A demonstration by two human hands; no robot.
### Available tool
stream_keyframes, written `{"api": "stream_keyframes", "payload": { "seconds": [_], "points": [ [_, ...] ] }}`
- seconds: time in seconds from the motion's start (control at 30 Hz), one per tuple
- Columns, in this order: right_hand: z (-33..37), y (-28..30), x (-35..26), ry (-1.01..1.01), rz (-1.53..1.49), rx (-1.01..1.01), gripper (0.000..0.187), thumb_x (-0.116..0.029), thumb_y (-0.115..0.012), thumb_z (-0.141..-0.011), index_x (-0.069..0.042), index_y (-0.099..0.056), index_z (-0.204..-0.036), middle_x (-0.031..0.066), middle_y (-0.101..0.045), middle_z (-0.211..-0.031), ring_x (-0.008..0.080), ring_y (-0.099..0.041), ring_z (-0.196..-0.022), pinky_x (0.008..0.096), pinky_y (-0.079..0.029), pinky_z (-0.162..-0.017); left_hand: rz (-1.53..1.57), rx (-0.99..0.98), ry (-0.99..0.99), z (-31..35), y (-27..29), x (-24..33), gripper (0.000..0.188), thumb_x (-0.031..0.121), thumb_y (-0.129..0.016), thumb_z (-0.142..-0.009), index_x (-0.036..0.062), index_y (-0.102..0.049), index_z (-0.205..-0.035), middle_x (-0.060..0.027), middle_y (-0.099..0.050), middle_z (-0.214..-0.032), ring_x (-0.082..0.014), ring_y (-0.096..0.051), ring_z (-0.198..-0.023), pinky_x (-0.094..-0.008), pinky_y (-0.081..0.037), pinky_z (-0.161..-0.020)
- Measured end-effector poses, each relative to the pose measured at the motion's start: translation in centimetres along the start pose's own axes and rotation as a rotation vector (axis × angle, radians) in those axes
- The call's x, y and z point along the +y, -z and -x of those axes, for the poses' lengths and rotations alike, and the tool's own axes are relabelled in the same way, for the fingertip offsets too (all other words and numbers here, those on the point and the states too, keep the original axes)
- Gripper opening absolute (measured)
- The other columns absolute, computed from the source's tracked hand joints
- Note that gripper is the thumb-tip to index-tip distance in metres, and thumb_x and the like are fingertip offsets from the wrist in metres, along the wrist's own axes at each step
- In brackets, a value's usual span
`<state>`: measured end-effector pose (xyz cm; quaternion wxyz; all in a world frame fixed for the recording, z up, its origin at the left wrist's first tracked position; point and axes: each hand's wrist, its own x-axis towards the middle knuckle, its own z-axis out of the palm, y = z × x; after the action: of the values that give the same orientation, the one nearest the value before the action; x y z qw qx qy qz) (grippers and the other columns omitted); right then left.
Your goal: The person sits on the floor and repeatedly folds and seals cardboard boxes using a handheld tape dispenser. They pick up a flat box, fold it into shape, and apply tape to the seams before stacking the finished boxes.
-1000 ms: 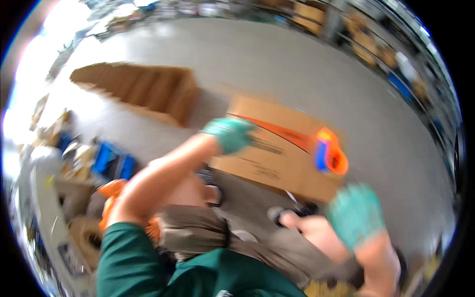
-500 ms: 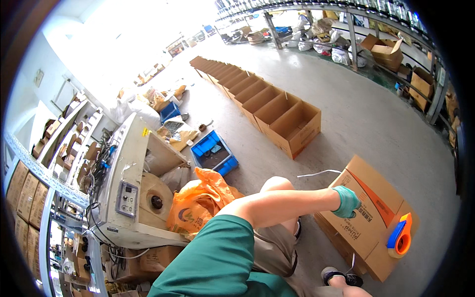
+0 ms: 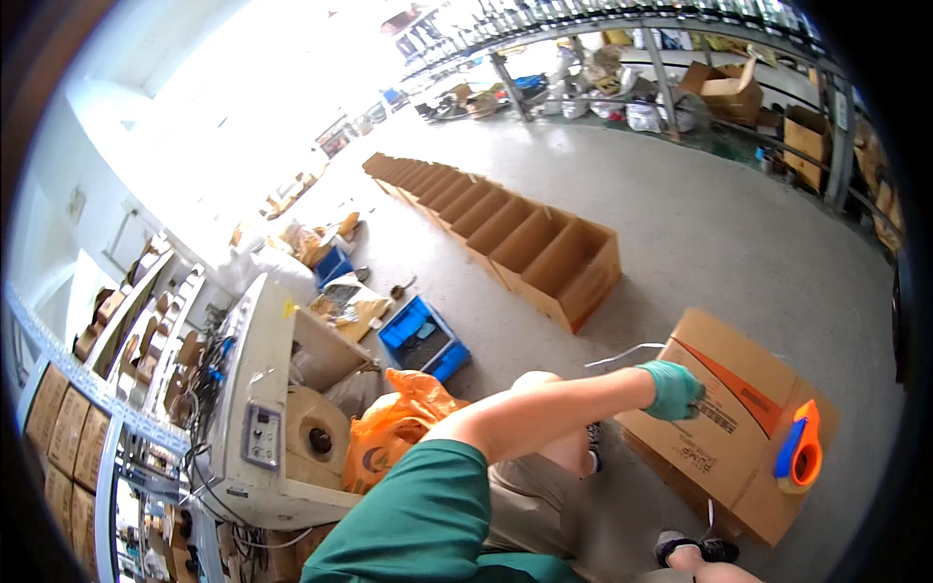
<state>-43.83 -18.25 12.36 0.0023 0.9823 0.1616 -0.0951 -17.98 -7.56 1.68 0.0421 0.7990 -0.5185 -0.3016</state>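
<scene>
My left hand [image 3: 673, 390], in a green glove, is over a stack of flattened cardboard cartons [image 3: 724, 466] on the floor to the right. Its fingers are curled together near the left side of the top carton; whatever they may hold is hidden. An orange and blue tape dispenser [image 3: 799, 449] rests on the stack's right end. A white strap [image 3: 627, 356] sticks out from the far left side of the cartons, and another strap end [image 3: 709, 520] shows at the near edge. My right hand is out of view.
A long row of open-topped cartons [image 3: 544, 243] runs away across the floor. On the left are a cream machine [image 3: 243, 486], an orange bag [image 3: 374, 452] and a blue crate [image 3: 442, 364]. A metal rack [image 3: 661, 83] stands at the far right. My shoe [image 3: 695, 551] is beside the stack.
The whole view has shifted and tilted slightly. My left hand stays over the cartons, its fingers still curled. The tape dispenser keeps its place on the stack.
</scene>
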Motion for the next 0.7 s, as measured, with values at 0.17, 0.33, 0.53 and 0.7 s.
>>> {"api": "stream_keyframes", "payload": {
  "seconds": [0.17, 0.33, 0.53, 0.7],
  "points": [
    [2.3, 1.3, 0.4, 0.068, -0.063, -0.084, 0.017, -0.027, -0.068, -0.084, -0.010, -0.073, -0.087, 0.0126, -0.069, -0.085, 0.0273, -0.069, -0.086, 0.0386, -0.054, -0.075, -0.057, 0.174, 0.099, -2.2, 0.0, -5.8, 0.036, 0.035, -0.060, -0.093, 0.0191, -0.068, -0.124, -0.0143, -0.071, -0.113, -0.0338, -0.068, -0.098, -0.0437, -0.054, -0.089],
    [-1.4, -4.8, 9.1, -0.562, -0.145, -0.333, 0.033, -0.027, -0.072, -0.084, -0.011, -0.067, -0.112, 0.0138, -0.065, -0.105, 0.0289, -0.064, -0.105, 0.0426, -0.052, -0.089, 0.155, 0.163, 0.313, -5.1, -0.3, -10.7, 0.039, 0.019, -0.057, -0.095, 0.0051, -0.063, -0.130, -0.0180, -0.067, -0.126, -0.0308, -0.064, -0.116, -0.0388, -0.049, -0.099],
    [0.1, -14.9, 15.8, -0.936, -0.011, 0.075, 0.068, -0.026, -0.073, -0.085, -0.017, -0.045, -0.147, 0.0216, -0.061, -0.116, 0.0358, -0.064, -0.106, 0.0489, -0.052, -0.090, 0.450, 0.121, 0.470, -8.2, -2.2, -12.0, 0.036, 0.017, -0.052, -0.099, 0.0026, -0.061, -0.131, -0.0154, -0.067, -0.121, -0.0256, -0.065, -0.108, -0.0368, -0.055, -0.087],
    [-2.1, -21.4, 16.9, -0.964, -0.203, 0.025, 0.065, -0.016, -0.071, -0.087, -0.020, -0.046, -0.147, 0.0209, -0.064, -0.113, 0.0363, -0.066, -0.100, 0.0462, -0.054, -0.087, 0.774, 0.119, 0.561, -7.9, -2.6, -13.5, 0.034, 0.020, -0.053, -0.101, 0.0046, -0.060, -0.131, -0.0099, -0.065, -0.113, -0.0198, -0.063, -0.093, -0.0347, -0.058, -0.075]
  ]
}}
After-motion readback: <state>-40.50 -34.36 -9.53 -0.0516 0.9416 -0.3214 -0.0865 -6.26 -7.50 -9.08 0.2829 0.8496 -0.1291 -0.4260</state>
